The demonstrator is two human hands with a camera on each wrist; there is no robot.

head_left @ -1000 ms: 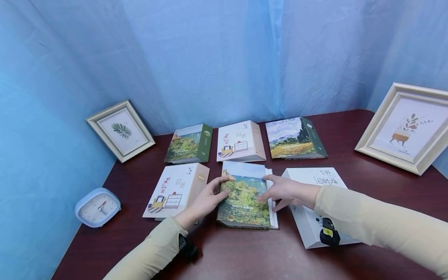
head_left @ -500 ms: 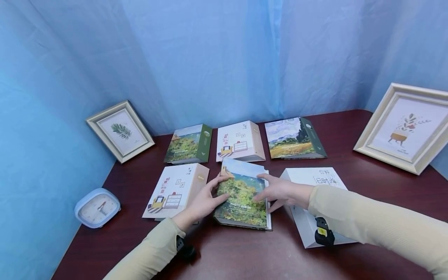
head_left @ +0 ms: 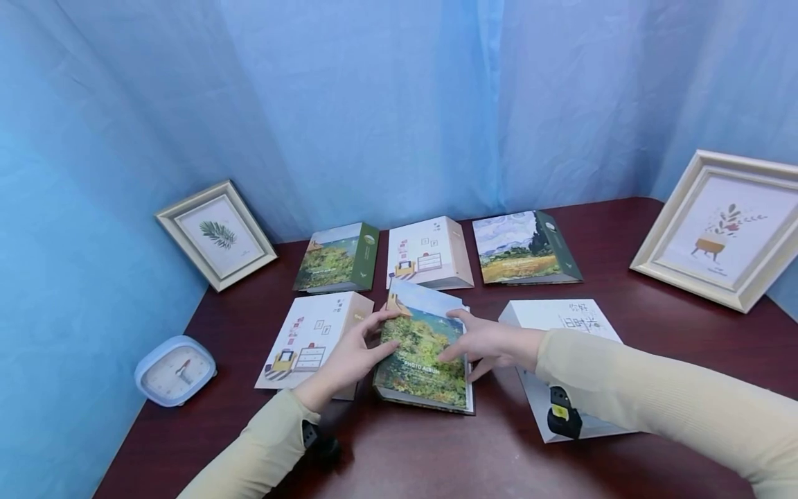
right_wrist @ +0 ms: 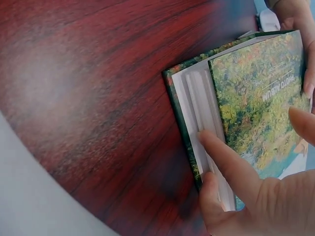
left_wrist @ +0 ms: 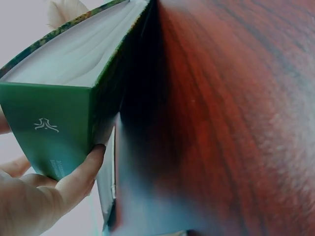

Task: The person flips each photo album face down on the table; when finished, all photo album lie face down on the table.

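A thick photo album (head_left: 420,357) with a painted garden-and-sea cover is between my two hands at the middle of the table. My left hand (head_left: 352,350) grips its spine side, thumb on the cover. The green spine (left_wrist: 49,128) faces the left wrist view, with fingers against it. On the opposite side, my right hand (head_left: 492,339) holds the album with the thumb over the cover and fingers at the page edges. Those white page edges (right_wrist: 199,98) show in the right wrist view. The album sits slightly turned; its underside is hidden.
Behind stand three albums: green-spined (head_left: 333,256), white (head_left: 427,253) and landscape-covered (head_left: 517,246). A white album (head_left: 305,339) lies left, another (head_left: 561,315) right under my forearm. A blue clock (head_left: 176,371) and picture frames (head_left: 218,235) flank the dark red table (head_left: 436,457).
Both hands have shifted left and slightly toward me with the photo album, which has turned a little. Fewer page edges show past its cover. The other albums stay put.
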